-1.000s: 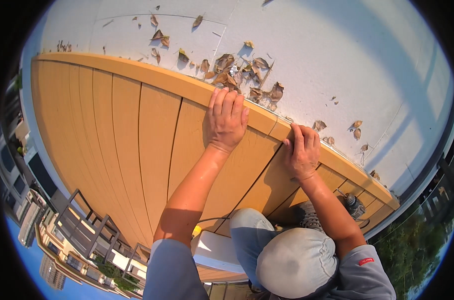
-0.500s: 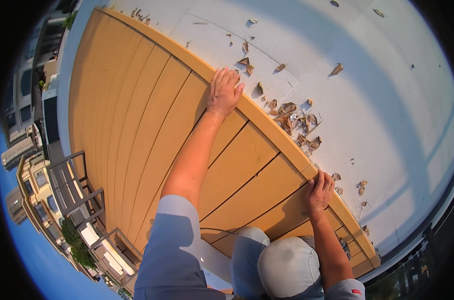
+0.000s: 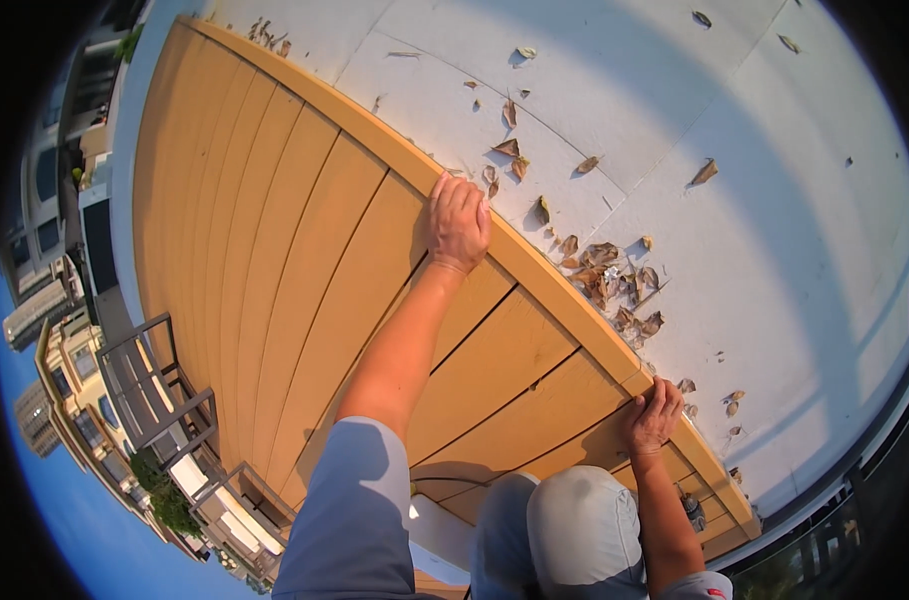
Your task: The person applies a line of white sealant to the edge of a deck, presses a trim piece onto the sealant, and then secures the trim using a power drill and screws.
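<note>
An orange-brown wooden edge board (image 3: 564, 285) runs diagonally along the border of the plank decking (image 3: 304, 230). My left hand (image 3: 458, 224) lies over this board, its fingers pressed together and curled over the outer side. Farther down the same board, at the right, my right hand (image 3: 654, 415) hooks its fingers over the edge, close to a joint in the board. The fingertips of both hands are partly hidden behind the edge. Brown dry leaves (image 3: 609, 275) lie on the pale ground just beyond the board, between the two hands.
Pale grey paving (image 3: 754, 230) with scattered leaves spreads beyond the decking. My bent knees (image 3: 584, 520) are below, near the right arm. A dark-framed outdoor chair (image 3: 164, 400) stands on the left. A small dark object (image 3: 692, 512) lies on the planks beside my right forearm.
My left hand has gone from lying flatter with the thumb apart to fingers curled round the edge board. The right hand keeps its hold. The view has shifted slightly.
</note>
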A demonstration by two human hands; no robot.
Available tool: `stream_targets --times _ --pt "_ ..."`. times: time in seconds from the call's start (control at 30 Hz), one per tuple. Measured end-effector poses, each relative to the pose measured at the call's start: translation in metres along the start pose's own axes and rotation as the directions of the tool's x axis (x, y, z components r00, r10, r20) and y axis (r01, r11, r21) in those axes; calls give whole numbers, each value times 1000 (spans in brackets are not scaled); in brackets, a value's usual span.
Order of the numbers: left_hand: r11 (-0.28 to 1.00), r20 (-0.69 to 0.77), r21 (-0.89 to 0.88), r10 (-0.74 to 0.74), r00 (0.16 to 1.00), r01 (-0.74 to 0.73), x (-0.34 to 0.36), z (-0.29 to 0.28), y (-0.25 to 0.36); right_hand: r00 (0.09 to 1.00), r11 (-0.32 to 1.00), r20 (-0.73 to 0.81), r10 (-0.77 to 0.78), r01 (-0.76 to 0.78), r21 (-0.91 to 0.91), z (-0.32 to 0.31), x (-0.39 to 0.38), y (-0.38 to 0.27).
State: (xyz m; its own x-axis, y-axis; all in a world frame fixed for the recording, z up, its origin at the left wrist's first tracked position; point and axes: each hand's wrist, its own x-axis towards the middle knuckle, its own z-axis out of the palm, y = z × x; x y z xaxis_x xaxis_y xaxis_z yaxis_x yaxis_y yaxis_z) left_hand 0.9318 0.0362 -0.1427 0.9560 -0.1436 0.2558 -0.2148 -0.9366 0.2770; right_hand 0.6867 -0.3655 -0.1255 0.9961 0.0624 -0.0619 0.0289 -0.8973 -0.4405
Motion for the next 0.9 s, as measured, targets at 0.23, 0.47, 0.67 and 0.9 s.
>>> stream_targets --times 0.23,0.47,0.67,0.9 --pt "1000 -15 -2 26 1000 -26 -3 12 -1 999 999 10 39 -39 -24 6 -9 4" --pt "988 69 133 67 995 -75 1 -5 -14 1000 1000 4 -5 5 2 1 7 -9" --pt "977 63 182 102 993 -112 -5 18 -11 1000 1000 -27 11 -11 -2 -2 1 4" --pt "959 108 142 230 967 -244 -16 15 25 998 999 -69 -15 18 38 -3 1 5"
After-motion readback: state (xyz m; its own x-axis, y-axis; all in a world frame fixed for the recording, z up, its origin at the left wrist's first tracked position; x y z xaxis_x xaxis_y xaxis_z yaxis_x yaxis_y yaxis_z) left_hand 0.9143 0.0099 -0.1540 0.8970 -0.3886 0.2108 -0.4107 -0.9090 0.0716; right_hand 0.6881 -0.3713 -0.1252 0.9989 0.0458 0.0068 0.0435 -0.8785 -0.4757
